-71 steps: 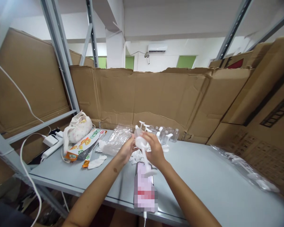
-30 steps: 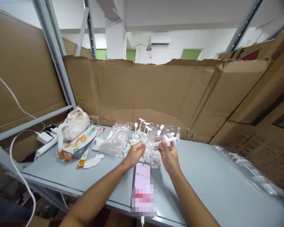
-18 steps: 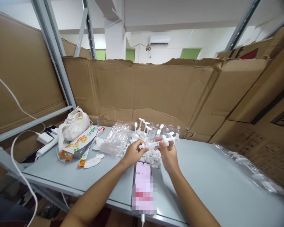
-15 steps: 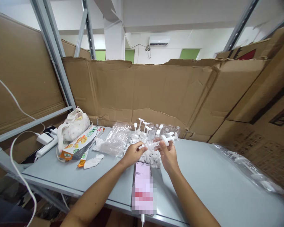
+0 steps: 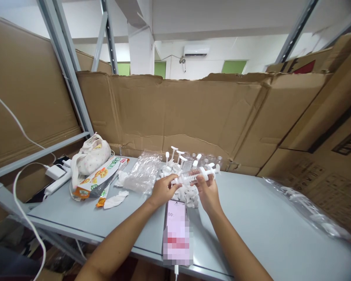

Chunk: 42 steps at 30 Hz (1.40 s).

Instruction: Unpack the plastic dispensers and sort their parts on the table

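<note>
A clear plastic syringe (image 5: 188, 177) with a white collar and white plunger lies nearly level between my hands, above the heap of parts. At its narrow white tip on the left, my left hand (image 5: 163, 189) pinches with thumb and fingers. My right hand (image 5: 207, 191) is wrapped round the collar end, where the plunger sticks out to the right. Beneath and behind it is a pile of small white plastic parts (image 5: 190, 196). Several white plungers (image 5: 179, 153) stand up at the back, next to clear barrels (image 5: 219, 160).
A phone (image 5: 176, 222) with a plugged-in cable lies at the front edge of the grey table (image 5: 245, 226). To the left are a clear plastic bag (image 5: 142, 173), a snack box (image 5: 103, 175), a tissue (image 5: 116, 199) and a cloth bag (image 5: 95, 154). Another filled plastic bag (image 5: 307, 208) lies right. Cardboard (image 5: 187, 109) walls the back.
Both hands stay in almost the same place on the syringe. The left fingers have shifted slightly at the tip.
</note>
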Each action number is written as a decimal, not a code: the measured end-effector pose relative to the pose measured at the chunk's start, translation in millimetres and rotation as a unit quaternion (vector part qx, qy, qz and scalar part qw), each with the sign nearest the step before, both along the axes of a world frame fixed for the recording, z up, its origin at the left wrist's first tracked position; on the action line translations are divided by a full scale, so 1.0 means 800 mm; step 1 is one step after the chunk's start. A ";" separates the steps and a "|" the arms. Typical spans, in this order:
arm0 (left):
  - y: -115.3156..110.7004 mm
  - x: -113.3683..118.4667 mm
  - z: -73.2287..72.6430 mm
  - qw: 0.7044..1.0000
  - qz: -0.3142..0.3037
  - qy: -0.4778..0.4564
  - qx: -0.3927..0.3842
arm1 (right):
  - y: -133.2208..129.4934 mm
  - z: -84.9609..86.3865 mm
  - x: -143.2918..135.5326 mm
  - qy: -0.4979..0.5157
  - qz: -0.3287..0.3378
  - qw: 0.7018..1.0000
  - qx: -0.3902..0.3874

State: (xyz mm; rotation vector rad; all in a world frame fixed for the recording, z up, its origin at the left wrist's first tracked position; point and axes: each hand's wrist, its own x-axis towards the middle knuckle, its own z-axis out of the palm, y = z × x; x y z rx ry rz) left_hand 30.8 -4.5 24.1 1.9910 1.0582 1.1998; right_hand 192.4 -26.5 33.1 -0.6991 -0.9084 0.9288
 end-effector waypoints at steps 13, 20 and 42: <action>0.004 0.005 -0.004 0.992 -0.028 -0.107 -0.066 | 0.003 -0.001 0.000 0.022 0.008 1.000 0.002; 0.005 0.005 -0.003 0.985 -0.056 -0.102 -0.125 | 0.005 -0.005 0.000 -0.002 0.002 1.000 0.002; 0.032 -0.007 -0.004 0.954 0.155 0.225 0.120 | 0.000 0.018 0.027 0.032 -0.018 0.998 0.046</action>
